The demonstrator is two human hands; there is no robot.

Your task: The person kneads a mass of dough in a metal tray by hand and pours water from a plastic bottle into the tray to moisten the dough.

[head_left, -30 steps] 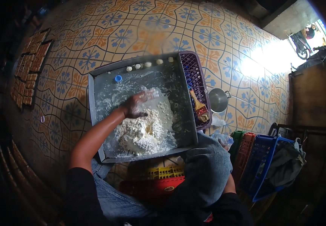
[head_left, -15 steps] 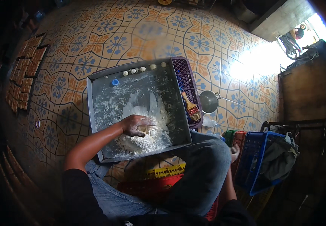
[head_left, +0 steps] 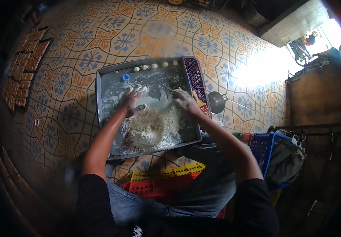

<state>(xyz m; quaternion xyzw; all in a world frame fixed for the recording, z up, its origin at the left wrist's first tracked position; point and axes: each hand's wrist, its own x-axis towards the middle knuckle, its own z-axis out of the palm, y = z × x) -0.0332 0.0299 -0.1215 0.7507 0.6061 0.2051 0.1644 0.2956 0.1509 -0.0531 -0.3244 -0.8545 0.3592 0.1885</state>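
A wide grey metal tray (head_left: 98, 98) lies in front of me, its bottom smeared with white flour. Toward its near side is a loose heap of flour (head_left: 144, 128) with a hollow in the middle. My left hand (head_left: 134, 100), coated in flour, is over the tray just beyond the heap, fingers spread and holding nothing. Across from it, near the tray's right side, my right hand (head_left: 185, 100) is floury too, its fingers stretched out with nothing in them. Several small dough balls (head_left: 154, 66) line the far edge. A blue plastic cap (head_left: 126, 77) sits at the far left inside.
A purple crate (head_left: 194, 73) sticks out along the tray's right, with a wooden-handled brush (head_left: 201, 106) partly behind my wrist. Beyond is a metal pot (head_left: 217, 103). A blue crate (head_left: 260, 147) with dark cloth stands at my right; red (head_left: 141, 187) and yellow (head_left: 166, 172) crates lie below the tray.
My right hand has come from beside my right knee up over the tray. My left hand has left the flour heap and moved away from me, its fingers spreading.
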